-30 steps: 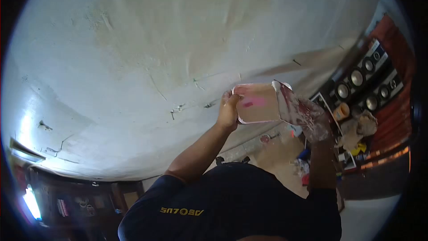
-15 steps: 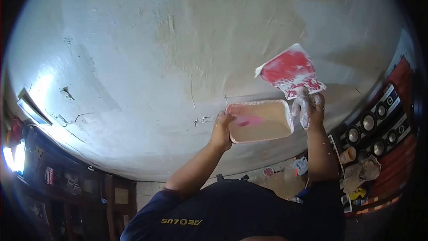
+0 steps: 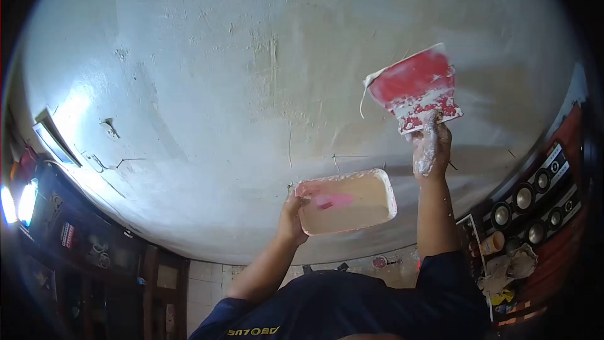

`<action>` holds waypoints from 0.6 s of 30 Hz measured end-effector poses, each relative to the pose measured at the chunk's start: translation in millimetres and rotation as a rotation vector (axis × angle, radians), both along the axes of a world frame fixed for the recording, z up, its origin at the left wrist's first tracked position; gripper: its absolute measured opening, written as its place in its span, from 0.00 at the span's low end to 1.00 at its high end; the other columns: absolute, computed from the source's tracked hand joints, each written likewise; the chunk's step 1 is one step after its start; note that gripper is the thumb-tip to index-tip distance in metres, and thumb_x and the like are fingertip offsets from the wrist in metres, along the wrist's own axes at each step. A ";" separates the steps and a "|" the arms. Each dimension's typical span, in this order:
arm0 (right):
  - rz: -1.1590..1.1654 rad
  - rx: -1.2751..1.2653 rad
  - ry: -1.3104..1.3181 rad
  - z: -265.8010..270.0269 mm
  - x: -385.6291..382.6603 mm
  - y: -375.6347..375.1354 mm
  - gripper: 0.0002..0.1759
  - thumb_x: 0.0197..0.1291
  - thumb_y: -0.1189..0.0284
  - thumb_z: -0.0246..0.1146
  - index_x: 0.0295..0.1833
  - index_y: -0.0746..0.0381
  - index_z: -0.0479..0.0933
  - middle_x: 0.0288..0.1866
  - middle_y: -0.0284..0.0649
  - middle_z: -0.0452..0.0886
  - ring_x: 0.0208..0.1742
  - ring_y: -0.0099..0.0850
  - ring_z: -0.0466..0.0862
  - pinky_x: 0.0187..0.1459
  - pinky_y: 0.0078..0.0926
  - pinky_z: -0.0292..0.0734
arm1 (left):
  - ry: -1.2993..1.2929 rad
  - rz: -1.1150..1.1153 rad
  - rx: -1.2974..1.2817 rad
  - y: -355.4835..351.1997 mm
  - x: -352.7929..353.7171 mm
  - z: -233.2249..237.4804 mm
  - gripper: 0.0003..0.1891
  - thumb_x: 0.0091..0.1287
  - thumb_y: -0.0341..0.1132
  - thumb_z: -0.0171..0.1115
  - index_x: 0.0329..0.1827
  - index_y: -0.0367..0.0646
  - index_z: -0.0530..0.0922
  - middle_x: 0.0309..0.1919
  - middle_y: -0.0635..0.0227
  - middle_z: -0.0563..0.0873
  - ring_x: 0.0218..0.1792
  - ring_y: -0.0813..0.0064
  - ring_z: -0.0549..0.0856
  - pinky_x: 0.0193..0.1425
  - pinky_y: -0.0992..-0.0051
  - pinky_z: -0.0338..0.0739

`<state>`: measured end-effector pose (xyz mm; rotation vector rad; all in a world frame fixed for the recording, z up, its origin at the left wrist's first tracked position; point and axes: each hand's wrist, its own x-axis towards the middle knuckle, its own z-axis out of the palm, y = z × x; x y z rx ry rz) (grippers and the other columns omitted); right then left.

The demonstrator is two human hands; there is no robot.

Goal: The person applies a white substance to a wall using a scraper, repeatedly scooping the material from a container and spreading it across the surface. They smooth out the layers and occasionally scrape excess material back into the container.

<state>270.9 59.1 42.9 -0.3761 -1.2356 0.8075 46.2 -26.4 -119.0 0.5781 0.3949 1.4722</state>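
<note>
My left hand grips the left end of a shallow rectangular tray, thumb over the rim. Inside the tray is a beige surface with a pink smear, and whitish material coats its rim. My right hand, smeared with white paste, is closed on the lower edge of a wide red scraper. White paste covers the scraper's lower part and lines its top edge, and a thin strand hangs from its left corner. The scraper is up and to the right of the tray, apart from it, in front of a patchy wall.
Speakers stand at the right beside an orange-brown container. Dark wooden cabinets are at the lower left, near a bright lamp. Wires stick out of the wall, and a framed panel hangs at the left.
My right hand has raised the scraper away from the tray. My left hand has lowered the tray and moved it left. The view has shifted slightly.
</note>
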 end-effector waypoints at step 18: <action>-0.149 0.160 -0.291 146.6 1.9 52.7 0.14 0.54 0.69 0.64 0.41 0.69 0.77 0.34 0.35 0.78 0.31 0.18 0.74 0.34 0.17 0.71 | 0.023 -0.004 0.017 4.9 -5.1 1.5 0.26 0.62 0.46 0.53 0.58 0.39 0.67 0.53 0.60 0.75 0.54 0.64 0.76 0.58 0.64 0.71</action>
